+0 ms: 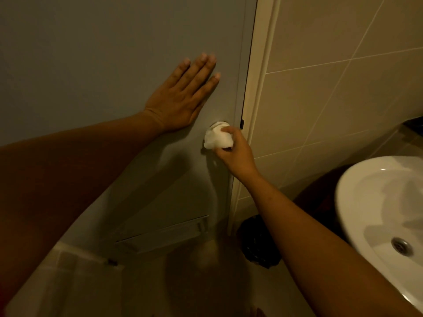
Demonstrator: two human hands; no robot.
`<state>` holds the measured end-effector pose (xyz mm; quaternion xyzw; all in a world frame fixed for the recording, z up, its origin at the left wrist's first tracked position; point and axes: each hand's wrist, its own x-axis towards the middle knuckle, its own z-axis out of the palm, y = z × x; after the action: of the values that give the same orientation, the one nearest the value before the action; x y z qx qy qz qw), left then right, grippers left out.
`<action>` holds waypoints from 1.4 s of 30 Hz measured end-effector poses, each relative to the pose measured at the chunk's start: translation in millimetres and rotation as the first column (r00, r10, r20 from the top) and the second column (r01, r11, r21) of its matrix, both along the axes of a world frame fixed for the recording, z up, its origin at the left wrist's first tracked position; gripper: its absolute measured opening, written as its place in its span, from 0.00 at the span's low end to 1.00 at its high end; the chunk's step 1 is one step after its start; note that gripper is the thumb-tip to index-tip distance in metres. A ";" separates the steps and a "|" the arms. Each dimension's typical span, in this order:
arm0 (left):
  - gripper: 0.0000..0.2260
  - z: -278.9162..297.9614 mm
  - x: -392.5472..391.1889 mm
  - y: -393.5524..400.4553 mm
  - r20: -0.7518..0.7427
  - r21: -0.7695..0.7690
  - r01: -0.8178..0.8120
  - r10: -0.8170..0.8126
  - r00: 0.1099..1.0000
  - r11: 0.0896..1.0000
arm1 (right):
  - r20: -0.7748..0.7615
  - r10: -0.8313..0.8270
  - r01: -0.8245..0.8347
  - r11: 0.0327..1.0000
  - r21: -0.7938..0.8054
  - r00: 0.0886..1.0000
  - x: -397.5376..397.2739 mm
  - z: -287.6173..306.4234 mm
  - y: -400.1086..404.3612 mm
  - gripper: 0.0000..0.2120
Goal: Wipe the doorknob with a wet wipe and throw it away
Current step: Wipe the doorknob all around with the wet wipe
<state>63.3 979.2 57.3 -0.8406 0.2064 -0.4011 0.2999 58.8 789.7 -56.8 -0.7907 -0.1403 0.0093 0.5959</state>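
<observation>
A white wet wipe [216, 138] is bunched around the doorknob [219, 123] on the right side of the grey door [103, 53]. The wipe covers almost all of the knob; only a sliver of metal shows at its top. My right hand [237, 152] grips the wipe and the knob under it from the lower right. My left hand [183, 97] lies flat against the door, fingers spread, up and to the left of the knob, holding nothing.
A white washbasin [366, 202] with a metal drain juts in at the right. A bin lined with a black bag [258, 241] stands on the floor by the door frame. Beige tiled wall [332, 88] at right. A vent grille [164, 234] sits low in the door.
</observation>
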 end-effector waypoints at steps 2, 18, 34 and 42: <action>0.24 1.3 -2.6 -1.5 -0.027 -0.022 -0.010 0.010 1.000 1.000 | 0.110 0.081 -0.063 0.985 -0.162 0.991 5.3 -3.3 -2.9 0.26; 0.18 -11.1 -47.7 -41.8 -0.328 -0.361 -0.212 0.089 0.941 0.908 | 0.029 0.334 -0.326 0.934 -0.145 0.942 19.7 17.1 -56.7 0.32; 0.22 -93.7 -38.1 -120.1 -0.548 -0.818 -0.523 -0.046 0.835 0.241 | 0.612 0.643 0.141 0.628 -0.765 0.459 81.4 73.0 -111.2 0.28; 0.13 -113.5 -29.1 -151.3 0.016 -0.729 -0.136 -0.215 0.977 -0.671 | 0.537 0.830 0.372 0.457 -0.808 0.149 112.6 124.6 -79.3 0.36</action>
<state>34.2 827.9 -56.1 -0.6331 -0.2139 -0.2808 -0.6889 171.4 710.4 67.8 -0.7278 -0.6033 -0.3020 -0.1229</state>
